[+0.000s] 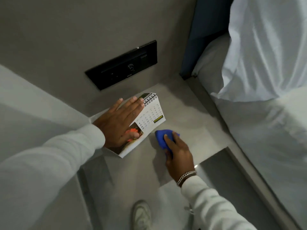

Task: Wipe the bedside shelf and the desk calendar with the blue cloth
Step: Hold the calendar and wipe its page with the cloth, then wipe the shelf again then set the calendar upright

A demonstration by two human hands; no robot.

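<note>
The spiral-bound desk calendar [152,114] stands at the back left of the grey bedside shelf [187,117]. My left hand [118,123] grips it from the left, fingers spread over its top and thumb on the photo at its front. Just right of the calendar's lower edge, my right hand [178,155] presses the bunched blue cloth [163,138] flat onto the shelf top. Part of the calendar's front page is hidden under my left hand.
A black switch panel [123,67] is set in the wall behind the shelf. The bed with white sheets [259,113] and a pillow borders the shelf on the right. My shoe [142,214] shows on the floor below.
</note>
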